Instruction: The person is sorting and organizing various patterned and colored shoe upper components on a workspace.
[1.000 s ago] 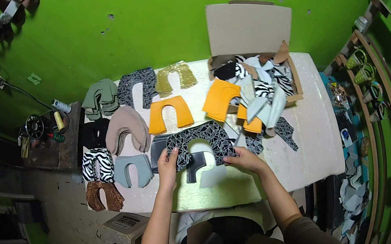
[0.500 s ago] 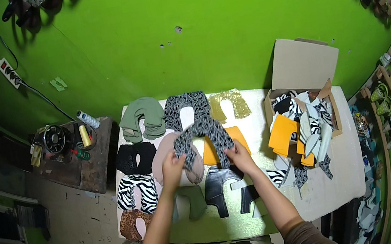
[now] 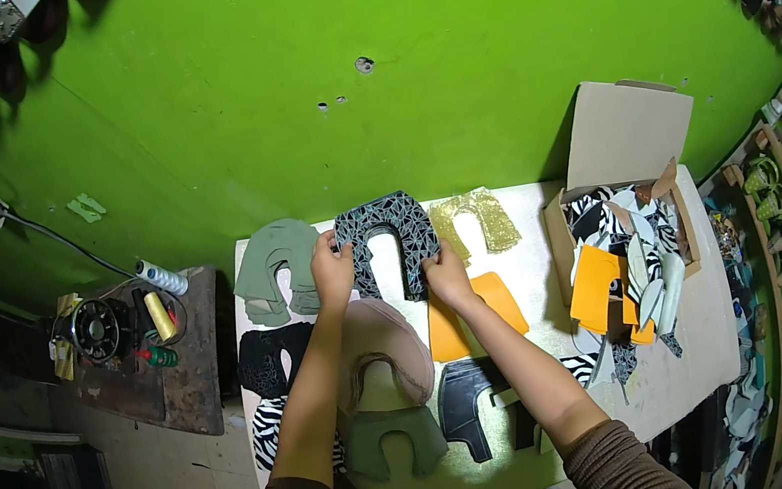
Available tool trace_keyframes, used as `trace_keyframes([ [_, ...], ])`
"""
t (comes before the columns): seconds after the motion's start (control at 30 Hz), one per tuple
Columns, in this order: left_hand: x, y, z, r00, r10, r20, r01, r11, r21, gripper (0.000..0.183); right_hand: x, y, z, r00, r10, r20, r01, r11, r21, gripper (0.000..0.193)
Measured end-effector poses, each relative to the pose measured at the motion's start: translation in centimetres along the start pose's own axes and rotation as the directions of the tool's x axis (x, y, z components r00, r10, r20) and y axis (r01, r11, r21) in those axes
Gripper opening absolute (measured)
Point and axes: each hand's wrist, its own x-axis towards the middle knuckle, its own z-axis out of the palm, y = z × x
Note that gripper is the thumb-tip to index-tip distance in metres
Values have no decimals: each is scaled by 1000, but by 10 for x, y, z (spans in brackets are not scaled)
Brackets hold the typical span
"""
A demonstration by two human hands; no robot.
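A black patterned horseshoe-shaped piece (image 3: 384, 240) is pinched at both legs by the closed fingers of the left hand (image 3: 332, 271) and right hand (image 3: 444, 274), at the far edge of the bench (image 3: 536, 268). Left of it a green piece (image 3: 276, 270) is laid, right of it a gold one (image 3: 479, 221). More pieces are heaped in the cardboard box (image 3: 633, 208) farther right, seemingly unsorted.

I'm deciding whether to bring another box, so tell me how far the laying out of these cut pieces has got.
Done: piles of sage green pieces, gold pieces, orange pieces and others lie sorted by colour on the white table. In hand: the left hand and right hand hold a black crackle-patterned piece at the back row. Left: the cardboard box holds a jumble of zebra, orange and pale pieces.
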Motion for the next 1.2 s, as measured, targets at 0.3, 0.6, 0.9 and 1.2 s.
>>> trace_keyframes([
  [0.3, 12, -12, 14, 972, 233, -33, -221, 951, 217, 37, 2, -3, 13, 995, -10, -101, -10, 981, -191, 51],
  [0.6, 17, -3, 15, 836, 548, 10, -498, 751, 434, 20, -4, -58, 1, 996, -65, -69, -26, 505, -862, 49],
  [0.9, 17, -34, 41, 800, 324, 504, -576, 649, 497, 47, 57, -9, 46, 757, -487, 435, 567, 160, -808, 45],
  [1.2, 20, -23, 34, 821, 284, 495, -544, 649, 531, 48, 62, -21, 53, 887, -189, 421, 461, 340, -820, 52],
])
